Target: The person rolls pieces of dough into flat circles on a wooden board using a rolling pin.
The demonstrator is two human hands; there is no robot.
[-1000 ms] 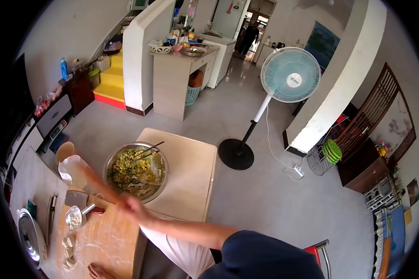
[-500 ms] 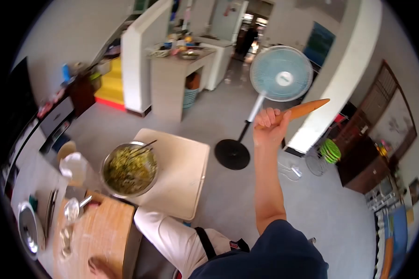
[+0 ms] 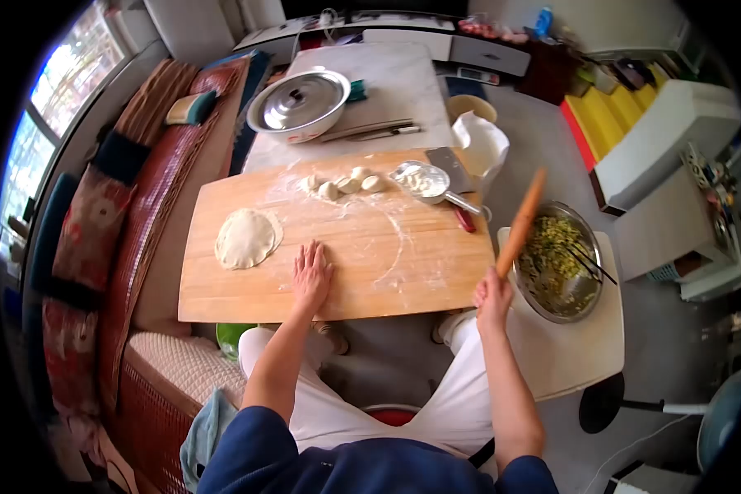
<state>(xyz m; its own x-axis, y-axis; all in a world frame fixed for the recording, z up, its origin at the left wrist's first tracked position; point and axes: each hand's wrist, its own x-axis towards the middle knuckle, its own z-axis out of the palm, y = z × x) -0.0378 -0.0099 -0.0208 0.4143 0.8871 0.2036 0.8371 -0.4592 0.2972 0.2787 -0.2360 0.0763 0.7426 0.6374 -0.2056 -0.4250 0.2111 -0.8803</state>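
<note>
My left hand point(image 3: 311, 276) lies flat with fingers spread on a floured wooden board point(image 3: 453, 280). To its left rests a stack of round, flat dough wrappers point(image 3: 249, 239). My right hand point(image 3: 492, 298) is wrapped round one end of a tapered wooden rolling pin point(image 3: 522, 222), which points up and away past the board's right edge. Several small dough pieces point(image 3: 347, 185) sit near the board's far side. Beside them is a metal scoop point(image 3: 424, 179) with flour in it. A steel bowl point(image 3: 586, 306) of chopped green and yellow filling, with chopsticks, stands right of the pin.
A lidded metal basin point(image 3: 298, 103) stands on the pale table behind the board. A scraper point(image 3: 451, 165) and a red-handled tool point(image 3: 464, 219) lie near the board's right corner. The bowl rests on a small cream table point(image 3: 552, 375). A sofa point(image 3: 152, 206) runs along the left.
The view has swung left from the room and fan to the board. My right hand has come down from its raised position, still gripping the rolling pin. The left hand now shows fully.
</note>
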